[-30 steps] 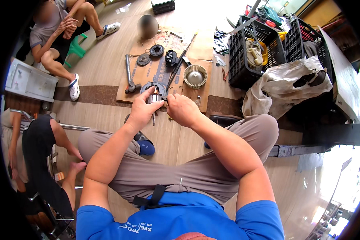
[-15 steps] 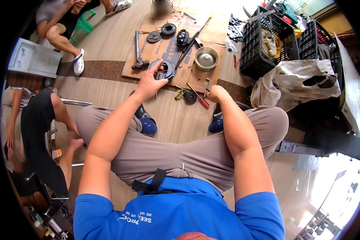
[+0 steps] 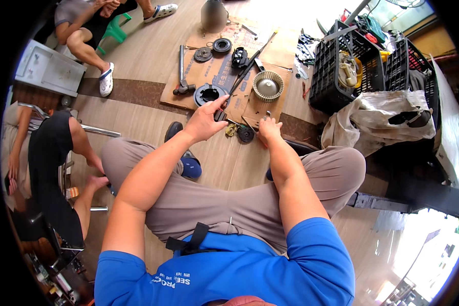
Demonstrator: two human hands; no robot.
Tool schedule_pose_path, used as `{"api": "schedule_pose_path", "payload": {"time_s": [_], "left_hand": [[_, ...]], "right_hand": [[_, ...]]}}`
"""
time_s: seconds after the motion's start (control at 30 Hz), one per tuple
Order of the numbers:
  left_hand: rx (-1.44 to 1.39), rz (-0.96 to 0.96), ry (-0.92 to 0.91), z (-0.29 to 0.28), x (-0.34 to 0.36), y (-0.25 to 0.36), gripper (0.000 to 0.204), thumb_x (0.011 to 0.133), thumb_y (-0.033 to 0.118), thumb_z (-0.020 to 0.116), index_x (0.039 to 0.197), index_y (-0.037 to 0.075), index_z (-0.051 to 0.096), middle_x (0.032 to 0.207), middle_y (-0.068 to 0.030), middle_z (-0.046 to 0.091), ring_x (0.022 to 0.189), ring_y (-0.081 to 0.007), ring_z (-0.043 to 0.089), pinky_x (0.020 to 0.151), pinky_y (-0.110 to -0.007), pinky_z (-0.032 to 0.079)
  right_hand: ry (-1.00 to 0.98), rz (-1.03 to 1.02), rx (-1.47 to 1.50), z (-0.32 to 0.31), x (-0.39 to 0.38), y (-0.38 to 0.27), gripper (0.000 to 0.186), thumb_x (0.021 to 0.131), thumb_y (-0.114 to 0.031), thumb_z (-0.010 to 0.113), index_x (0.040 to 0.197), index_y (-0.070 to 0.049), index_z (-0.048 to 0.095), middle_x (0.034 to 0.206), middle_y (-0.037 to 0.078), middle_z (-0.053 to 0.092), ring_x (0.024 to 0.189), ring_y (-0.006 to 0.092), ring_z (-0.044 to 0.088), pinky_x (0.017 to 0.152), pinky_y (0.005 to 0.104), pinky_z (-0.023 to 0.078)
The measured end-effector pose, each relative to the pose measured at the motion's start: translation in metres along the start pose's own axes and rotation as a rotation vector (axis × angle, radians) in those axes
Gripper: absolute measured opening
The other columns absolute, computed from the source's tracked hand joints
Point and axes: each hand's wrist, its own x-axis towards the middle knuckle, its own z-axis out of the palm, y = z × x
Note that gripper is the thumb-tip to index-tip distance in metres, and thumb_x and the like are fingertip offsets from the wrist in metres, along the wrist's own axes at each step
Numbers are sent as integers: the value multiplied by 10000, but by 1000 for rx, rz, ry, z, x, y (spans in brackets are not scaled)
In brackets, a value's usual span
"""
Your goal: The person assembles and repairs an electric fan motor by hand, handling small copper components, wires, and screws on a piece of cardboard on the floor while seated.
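Observation:
My left hand (image 3: 205, 123) is closed on a small dark motor core (image 3: 220, 115), held beside a grey round motor housing (image 3: 203, 95) with an open middle. The fingers partly cover the core. My right hand (image 3: 270, 128) reaches low over the cardboard's near edge, its fingers spread. Just beyond those fingertips is a small metal piece (image 3: 267, 114). Between my hands, a black round part (image 3: 246, 134) lies on the floor by a small yellowish part (image 3: 231, 129). A pale finned blower wheel (image 3: 268, 85) sits on the cardboard beyond my right hand.
A hammer (image 3: 182, 71) lies on the cardboard (image 3: 188, 79), with dark round parts (image 3: 222, 45) and a black block-shaped part (image 3: 239, 57) nearby. Black crates (image 3: 324, 76) and a stained cloth (image 3: 349, 115) stand at right. Other people sit at left, one wearing white clogs (image 3: 106, 81).
My left hand has lifted the motor core off the round housing, toward me and to the right. My right hand has gone from a fist to spread fingers. The view has shifted slightly.

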Motion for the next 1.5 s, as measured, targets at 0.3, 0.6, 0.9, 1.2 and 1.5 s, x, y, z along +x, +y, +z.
{"api": "schedule_pose_path", "payload": {"time_s": [0.3, 0.6, 0.9, 1.2, 1.5], "left_hand": [[-10, -124, 11, 4, 8, -14, 776, 713, 132, 751, 1414, 57, 426, 1149, -191, 635, 1065, -311, 629, 935, -355, 489], [97, -185, 60, 5, 18, -15, 735, 727, 133, 743, 1386, 11, 441, 1188, -217, 626, 1115, -326, 608, 960, -375, 476], [107, -623, -44, 65, 13, -99, 605, 690, 208, 732, 1282, 157, 613, 1210, -172, 644, 1112, -303, 622, 953, -364, 492], [362, -844, -131, 148, -15, -155, 448, 773, 196, 758, 1206, 182, 643, 1227, -164, 574, 1123, -359, 582, 946, -424, 489], [485, -676, -157, 150, -16, -196, 474, 815, 154, 675, 1282, 146, 593, 1312, -204, 533, 1200, -368, 534, 1005, -424, 455]], "right_hand": [[-328, -194, 1832, -47, -1, -93, 657, 975, -630, 352, 1355, -120, 517, 1005, 71, 671, 877, 219, 647, 729, 358, 506], [94, -175, 1685, -99, -45, -64, 406, 1005, -377, 500, 858, -27, 645, 529, -13, 431, 410, 104, 373, 382, 281, 276], [566, -310, 1949, -314, -177, 0, 555, 992, -512, 424, 1070, 31, 508, 583, -34, 319, 490, 99, 263, 450, 262, 219], [477, -617, 2382, -311, -216, 87, 499, 986, -522, 421, 901, -49, 555, 579, -39, 312, 514, 93, 245, 474, 252, 218], [768, -362, 2351, -320, -229, 84, 460, 964, -548, 446, 905, -101, 538, 579, -48, 257, 500, 85, 229, 459, 252, 206]]}}
